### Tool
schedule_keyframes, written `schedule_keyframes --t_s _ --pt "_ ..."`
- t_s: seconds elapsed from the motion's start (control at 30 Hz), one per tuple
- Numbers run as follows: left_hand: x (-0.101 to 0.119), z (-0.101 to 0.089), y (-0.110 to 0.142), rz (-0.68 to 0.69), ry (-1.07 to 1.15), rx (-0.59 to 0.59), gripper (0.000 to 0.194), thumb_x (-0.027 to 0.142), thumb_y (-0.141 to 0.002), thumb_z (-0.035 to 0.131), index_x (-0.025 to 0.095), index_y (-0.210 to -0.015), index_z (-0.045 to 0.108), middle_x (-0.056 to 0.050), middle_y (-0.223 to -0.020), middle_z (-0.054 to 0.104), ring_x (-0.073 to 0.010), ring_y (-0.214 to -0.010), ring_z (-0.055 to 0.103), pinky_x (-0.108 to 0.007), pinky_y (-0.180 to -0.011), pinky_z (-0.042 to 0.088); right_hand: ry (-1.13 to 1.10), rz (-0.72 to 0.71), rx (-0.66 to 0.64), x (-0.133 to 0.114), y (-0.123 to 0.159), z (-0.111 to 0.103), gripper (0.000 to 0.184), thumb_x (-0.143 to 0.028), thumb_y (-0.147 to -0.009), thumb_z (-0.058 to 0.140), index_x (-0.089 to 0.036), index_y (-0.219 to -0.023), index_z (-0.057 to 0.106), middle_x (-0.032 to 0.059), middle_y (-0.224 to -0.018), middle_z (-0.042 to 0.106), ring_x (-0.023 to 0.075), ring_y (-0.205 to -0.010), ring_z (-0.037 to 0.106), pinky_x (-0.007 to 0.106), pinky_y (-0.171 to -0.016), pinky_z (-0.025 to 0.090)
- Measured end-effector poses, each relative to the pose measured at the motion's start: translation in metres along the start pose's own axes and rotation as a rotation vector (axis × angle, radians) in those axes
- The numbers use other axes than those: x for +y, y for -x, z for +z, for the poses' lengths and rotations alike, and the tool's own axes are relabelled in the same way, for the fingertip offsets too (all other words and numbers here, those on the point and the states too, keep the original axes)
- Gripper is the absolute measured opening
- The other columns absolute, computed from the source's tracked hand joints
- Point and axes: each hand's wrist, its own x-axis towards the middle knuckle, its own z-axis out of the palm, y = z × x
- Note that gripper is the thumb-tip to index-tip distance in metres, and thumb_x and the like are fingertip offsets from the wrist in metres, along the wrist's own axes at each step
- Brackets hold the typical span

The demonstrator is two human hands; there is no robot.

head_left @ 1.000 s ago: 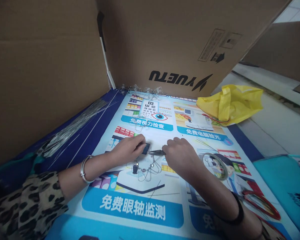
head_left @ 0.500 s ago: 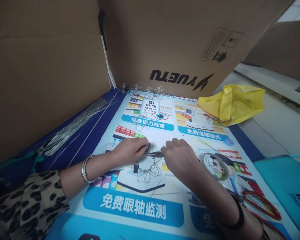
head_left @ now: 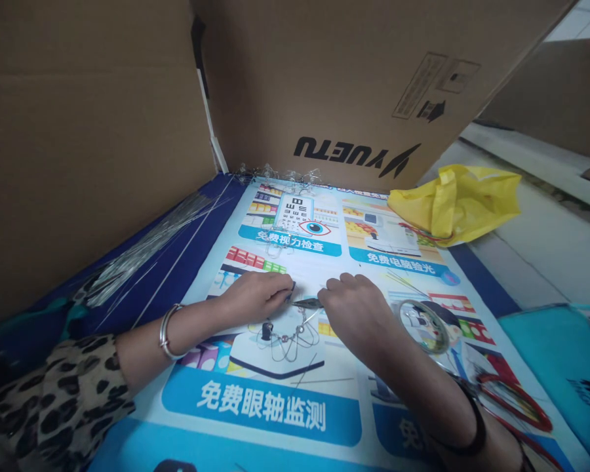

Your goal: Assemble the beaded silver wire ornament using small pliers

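My right hand (head_left: pixel 356 318) is closed around pliers whose dark pointed jaws (head_left: pixel 309 303) stick out to the left, toward my left hand. Its fingers pressed together, my left hand (head_left: pixel 260 296) pinches the wire ornament (head_left: pixel 290 342), and a small dark edge shows at the fingertips. Below the gap between my hands, this ornament spreads in thin petal-like wire loops with small beads along a curved strand. The pliers' handles are hidden inside my right fist. Exactly where the jaws meet the wire is too fine to make out.
A bundle of straight wires (head_left: pixel 145 252) lies at left. Similar looped wire pieces (head_left: pixel 292 178) rest by the cardboard wall (head_left: pixel 324 78). Right of my arm are a roll of clear tape (head_left: pixel 442 337) and red-handled scissors (head_left: pixel 516 403). A yellow bag (head_left: pixel 455 203) lies behind, a turquoise bag (head_left: pixel 560 367) at right.
Hardly anything differs. My right hand and the pliers have shifted very slightly to the right; the left hand keeps its pinch.
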Motion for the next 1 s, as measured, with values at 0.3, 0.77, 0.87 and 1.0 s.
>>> schedule_keyframes --t_s 0.3,0.77,0.87,1.0 --pt "0.001 -0.003 -0.002 -0.098 0.077 -0.053 0.015 0.02 -0.088 0.036 0.018 -0.085 0.05 0.0 -0.075 0.057 -0.0121 -0.065 0.052 -0.023 -0.057 0.035 -0.007 0.011 -0.015 0.004 -0.003 0.01 0.016 -0.007 -0.075 0.05 -0.017 -0.069 0.061 0.0047 -0.07 0.06 0.0149 -0.065 0.047 0.029 -0.056 0.018" --pt "-0.002 0.0 0.001 0.001 0.005 0.011 0.014 0.021 -0.088 0.037 0.018 -0.083 0.051 0.001 -0.073 0.056 -0.0113 -0.063 0.05 -0.022 -0.055 0.034 -0.06 0.025 0.073 0.005 0.0 0.026 0.013 -0.013 -0.076 0.049 -0.018 -0.072 0.061 0.0049 -0.073 0.058 0.0172 -0.072 0.046 0.032 -0.061 0.021" --pt "0.0 -0.001 0.001 0.006 -0.036 0.03 0.014 0.019 -0.086 0.039 0.018 -0.08 0.051 0.001 -0.07 0.056 -0.0108 -0.06 0.049 -0.022 -0.053 0.032 -0.051 0.03 0.081 0.002 0.001 0.025 0.014 -0.011 -0.076 0.049 -0.019 -0.072 0.06 0.0052 -0.073 0.058 0.0189 -0.073 0.046 0.032 -0.061 0.021" --pt "0.0 0.0 0.001 0.039 -0.096 0.047 0.016 0.02 -0.087 0.038 0.018 -0.078 0.051 0.001 -0.068 0.056 -0.0102 -0.057 0.048 -0.022 -0.051 0.031 -0.025 0.027 0.092 -0.001 0.001 0.023 0.014 -0.011 -0.077 0.048 -0.019 -0.073 0.059 0.006 -0.074 0.058 0.0203 -0.074 0.046 0.032 -0.061 0.021"
